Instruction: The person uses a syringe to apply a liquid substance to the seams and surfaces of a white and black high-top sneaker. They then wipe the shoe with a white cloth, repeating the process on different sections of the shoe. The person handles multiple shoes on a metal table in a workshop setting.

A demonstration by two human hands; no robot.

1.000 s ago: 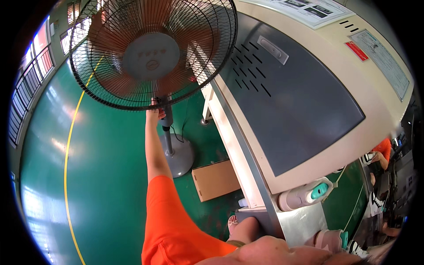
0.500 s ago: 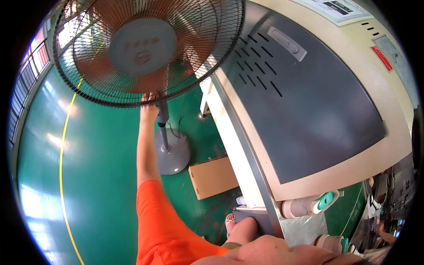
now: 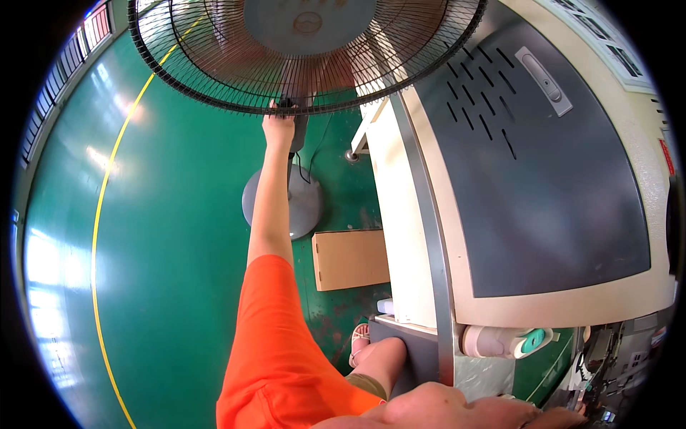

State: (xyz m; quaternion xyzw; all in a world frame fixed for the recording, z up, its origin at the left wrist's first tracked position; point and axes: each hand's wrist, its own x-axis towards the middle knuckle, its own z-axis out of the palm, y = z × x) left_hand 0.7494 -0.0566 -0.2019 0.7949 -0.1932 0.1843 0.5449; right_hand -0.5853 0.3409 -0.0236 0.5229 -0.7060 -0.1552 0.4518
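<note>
My left arm, in an orange sleeve, stretches forward to a standing fan with a dark wire guard and a grey hub. Just under the guard's lower rim, my left hand is closed at a black knob on the fan's neck; the guard partly covers the fingertips. Below the hand, the grey pole runs down to a round grey base on the floor. The fan blades look reddish-brown through the wires. My right hand is out of sight.
Right of the fan stands a cream machine with a large dark grey panel, slotted and fitted with a latch. A cardboard box lies on the green floor by its side. A pale shoe with a teal part rests at its near edge. A yellow line crosses the floor.
The fan head now sits higher and farther right in view, with the black knob showing at my left hand. The machine and box have also shifted as the view turned.
</note>
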